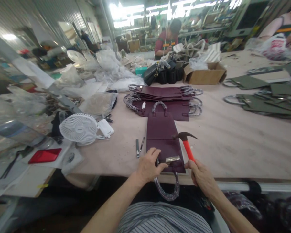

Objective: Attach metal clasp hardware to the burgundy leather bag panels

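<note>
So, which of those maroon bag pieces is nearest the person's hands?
The single maroon piece lying lengthwise, its near handle overhanging the table; the other maroon pieces lie crosswise in a pile farther away.

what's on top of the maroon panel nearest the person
On the maroon panel, a shiny metal piece shows near its lower end. The left hand covers part of the left edge, so whatever lies beneath that hand is hidden.

hammer [189,150] partly hidden in right hand [201,175], green bags [263,105] cut by right edge
</note>
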`<state>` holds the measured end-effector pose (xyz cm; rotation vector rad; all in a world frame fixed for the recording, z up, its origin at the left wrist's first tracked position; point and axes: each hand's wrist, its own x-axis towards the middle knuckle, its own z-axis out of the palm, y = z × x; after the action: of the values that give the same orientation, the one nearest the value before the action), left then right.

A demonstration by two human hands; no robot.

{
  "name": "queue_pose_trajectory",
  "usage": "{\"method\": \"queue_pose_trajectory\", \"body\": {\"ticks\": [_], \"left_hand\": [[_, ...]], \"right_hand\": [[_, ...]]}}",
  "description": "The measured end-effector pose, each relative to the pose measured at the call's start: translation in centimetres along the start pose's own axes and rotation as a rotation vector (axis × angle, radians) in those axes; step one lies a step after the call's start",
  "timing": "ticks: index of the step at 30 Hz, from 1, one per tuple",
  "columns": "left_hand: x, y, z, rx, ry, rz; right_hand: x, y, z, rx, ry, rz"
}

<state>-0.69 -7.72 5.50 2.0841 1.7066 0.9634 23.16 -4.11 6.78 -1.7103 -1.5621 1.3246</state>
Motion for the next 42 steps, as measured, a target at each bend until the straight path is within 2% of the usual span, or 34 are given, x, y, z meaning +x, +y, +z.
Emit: {"method": "queue_pose_trajectory", "body": {"ticks": [4, 7, 9, 12, 14, 18, 22, 26, 30, 33, 36, 42], "left_hand": [[1.6, 1.3, 1.4, 0.125, -0.125, 0.063], [1.9, 1.6, 2.0, 0.108, -0.139, 0.044], [1.4, 1.3, 1.7, -0.005, -0.081, 0.026], [-0.5, 0.2, 0.4, -0.212, 0.107, -0.008], [-1.9, -0.6, -0.5, -0.288, 0.205, -0.099], [-3.9, -2.4, -1.2, -0.374, 0.241, -0.300], [-4.4, -3.7, -1.2, -0.411, 0.250, -0.347], [-4.1, -4.1, -1.4, -0.359, 0.192, -0.304], [-3.6, -3.9, -0.8, -0.264, 0.170, -0.147], [-3.5, -3.8, 0.0, -0.285, 0.172, -0.080], [-3.6, -3.9, 0.4, -0.311, 0.202, -0.066], [-3.3, -3.5, 0.3, -0.267, 0.154, -0.074]], "right_hand": [[0.1, 0.4, 0.3, -0.001, 0.044, -0.024], [0.1, 0.5, 0.2, -0.029, 0.046, -0.040], [0.2, 0.6, 0.3, -0.069, 0.045, -0.049], [0.3, 0.6, 0.6, -0.158, 0.063, -0.096], [0.4, 0.7, 0.8, -0.191, 0.070, -0.119], [0.7, 0.8, 0.9, -0.210, 0.074, -0.140], [0.8, 0.9, 1.1, -0.233, 0.079, -0.125], [0.9, 1.0, 1.3, -0.242, 0.081, -0.064], [1.1, 1.1, 1.4, -0.240, 0.068, -0.077], [0.8, 0.7, 1.2, -0.250, 0.042, -0.143], [-0.2, -0.9, 0.5, -0.294, 0.000, -0.255], [-2.8, -5.3, -1.3, -0.470, -0.048, -0.625]]}}
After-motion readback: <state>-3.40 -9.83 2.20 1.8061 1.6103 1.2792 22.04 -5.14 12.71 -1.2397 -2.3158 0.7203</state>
